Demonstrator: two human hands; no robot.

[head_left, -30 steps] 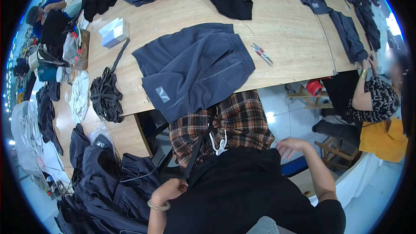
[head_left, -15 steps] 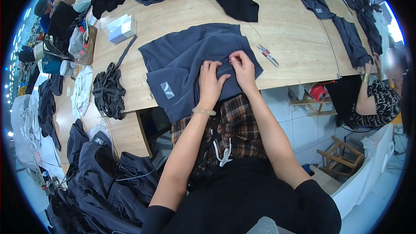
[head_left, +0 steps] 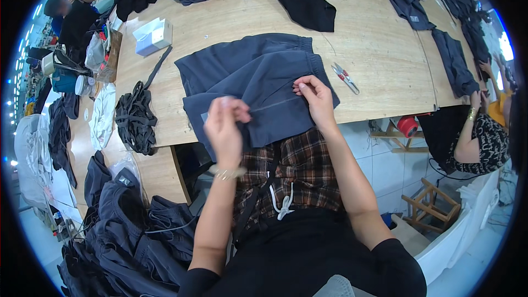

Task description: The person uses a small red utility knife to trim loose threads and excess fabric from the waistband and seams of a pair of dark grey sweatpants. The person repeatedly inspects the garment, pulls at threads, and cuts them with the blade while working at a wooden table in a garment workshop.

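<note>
A pair of dark navy shorts lies flat on the wooden table, its lower edge hanging over the front. My right hand rests on the shorts near their right side, fingertips pinched on the fabric. My left hand, blurred and lifted a little, pinches the fabric further left near the table's edge. A thin taut line, a fold or a thread, runs between the two hands; I cannot tell which.
Red-handled thread snips lie right of the shorts. A white box and a bundle of black cords sit to the left. Navy garments are piled at lower left. Another person sits at the right.
Both hands rose from my lap onto the shorts. Since then the left hand has pulled back toward the table's front edge while the right hand has stayed on the fabric.
</note>
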